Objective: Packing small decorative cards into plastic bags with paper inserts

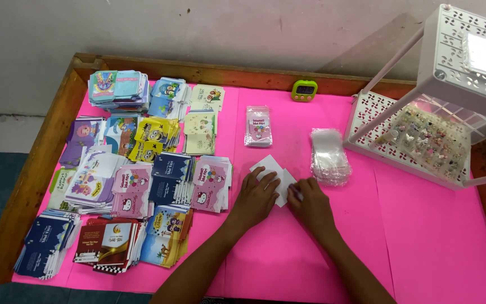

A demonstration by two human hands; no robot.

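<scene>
White paper piece [269,167] lies flat on the pink table covering [423,236], just below centre of view. Left hand [256,198] rests palm-down on it, fingers spread and pressing its lower-left part; nothing is gripped. Right hand [310,204], at 3 o'clock from the left hand, lies flat with its fingertips touching the paper's right edge; whether they pinch that edge cannot be told.

Stack of clear plastic sleeves [329,156] sits at 1 o'clock from the right hand, near but apart. One bagged pink card pack [258,126] lies at 12 o'clock from the paper. Green digital timer [304,90] stands at the table's far rim. Stacks of printed envelopes [142,169] fill the area at 9 o'clock. White perforated rack [423,129] stands at 2 o'clock.
</scene>
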